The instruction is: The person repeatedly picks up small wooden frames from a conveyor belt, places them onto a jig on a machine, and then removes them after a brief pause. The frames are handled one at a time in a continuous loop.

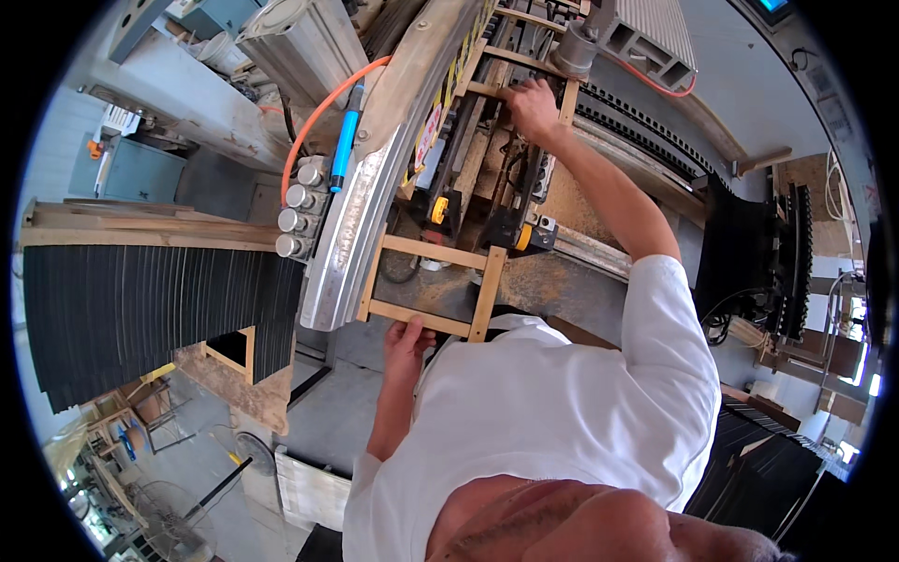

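Observation:
A light wooden frame with cross slats lies at the machine, its near end close to my body. My left hand is closed on the near end slat, thumb on top. Farther off, my right hand reaches across the machine, its fingers curled at a far wooden cross slat. A wooden side rail runs beside that hand. Machine parts lie between the near and far wooden pieces, so I cannot tell whether they are one frame. Yellow-and-black clamp parts sit just past the near end.
A metal machine beam runs along the left, with a blue pen-shaped tool, round metal fittings and an orange hose. A stack of black panels stands at left. A motor-like cylinder hangs near my right hand. Sawdust covers the bed.

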Available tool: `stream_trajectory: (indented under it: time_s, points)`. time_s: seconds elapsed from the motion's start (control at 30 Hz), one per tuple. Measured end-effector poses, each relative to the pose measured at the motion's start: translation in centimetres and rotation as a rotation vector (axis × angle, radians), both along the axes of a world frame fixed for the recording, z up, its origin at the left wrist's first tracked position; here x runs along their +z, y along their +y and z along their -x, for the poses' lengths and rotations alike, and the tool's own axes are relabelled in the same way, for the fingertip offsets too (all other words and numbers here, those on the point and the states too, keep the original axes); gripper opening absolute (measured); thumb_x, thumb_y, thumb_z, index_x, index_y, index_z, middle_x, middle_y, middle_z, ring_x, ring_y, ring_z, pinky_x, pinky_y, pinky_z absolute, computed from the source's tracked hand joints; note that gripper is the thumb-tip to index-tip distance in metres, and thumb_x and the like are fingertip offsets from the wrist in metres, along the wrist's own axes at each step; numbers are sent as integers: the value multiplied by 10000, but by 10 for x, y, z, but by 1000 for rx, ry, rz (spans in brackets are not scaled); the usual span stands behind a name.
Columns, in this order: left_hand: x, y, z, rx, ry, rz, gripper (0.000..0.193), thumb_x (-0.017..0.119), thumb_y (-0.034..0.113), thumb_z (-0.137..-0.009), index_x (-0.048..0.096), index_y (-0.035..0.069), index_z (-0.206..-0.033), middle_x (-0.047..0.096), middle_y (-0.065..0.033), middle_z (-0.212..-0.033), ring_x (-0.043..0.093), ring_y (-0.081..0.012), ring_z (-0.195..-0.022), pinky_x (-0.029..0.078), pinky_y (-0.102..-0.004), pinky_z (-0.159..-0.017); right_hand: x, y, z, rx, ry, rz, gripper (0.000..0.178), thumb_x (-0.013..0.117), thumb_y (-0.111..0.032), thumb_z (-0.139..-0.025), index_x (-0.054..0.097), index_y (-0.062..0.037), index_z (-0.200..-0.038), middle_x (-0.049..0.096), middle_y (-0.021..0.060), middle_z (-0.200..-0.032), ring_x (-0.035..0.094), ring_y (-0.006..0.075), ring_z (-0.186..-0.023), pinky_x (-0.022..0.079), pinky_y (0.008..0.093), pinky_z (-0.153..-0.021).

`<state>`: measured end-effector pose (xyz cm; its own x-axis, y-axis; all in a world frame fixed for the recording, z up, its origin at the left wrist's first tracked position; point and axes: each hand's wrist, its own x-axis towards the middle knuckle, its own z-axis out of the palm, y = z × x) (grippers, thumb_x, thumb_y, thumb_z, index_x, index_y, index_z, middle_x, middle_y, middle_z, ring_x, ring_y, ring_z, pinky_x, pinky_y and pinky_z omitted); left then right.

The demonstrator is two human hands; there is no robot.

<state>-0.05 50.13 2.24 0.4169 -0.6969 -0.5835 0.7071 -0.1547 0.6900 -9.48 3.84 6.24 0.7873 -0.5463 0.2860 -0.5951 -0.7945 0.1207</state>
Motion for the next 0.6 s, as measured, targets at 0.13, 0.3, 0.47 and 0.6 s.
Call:
stream_trajectory:
  time_s: [0.13,0.3,0.47,0.6]
  points:
    - [-8,18,-5,98,49,-36,158,643,218,-879,598,82,-945,634,-12,-785,607,-102,-664,508,-241,-571,6,-46,-14,-82,124,99,282,576,-70,-760,629,-132,-1030,680,91,-796,583,237,-946,371,368,-815]
    - [-19,28,-8,275,112,-42,146,653,224,-870,595,99,-916,619,5,-764,588,-108,-669,481,-241,-580,7,-89,-29,-109,211,154,244,588,-77,-759,613,-132,-996,685,99,-824,588,257,-960,370,383,-812]
    - [-40,35,-15,419,136,-37,129,651,243,-873,596,126,-878,599,26,-745,572,-108,-670,467,-248,-591,6,-114,-33,-140,235,130,319,604,-67,-782,576,-148,-1089,673,88,-853,585,262,-934,377,392,-810]
    - [-56,38,-17,495,123,-70,176,666,241,-859,578,98,-912,596,3,-763,572,-112,-675,464,-232,-584,4,-122,-31,-88,222,157,294,590,-66,-783,589,-148,-1065,669,91,-832,588,262,-917,381,392,-791]
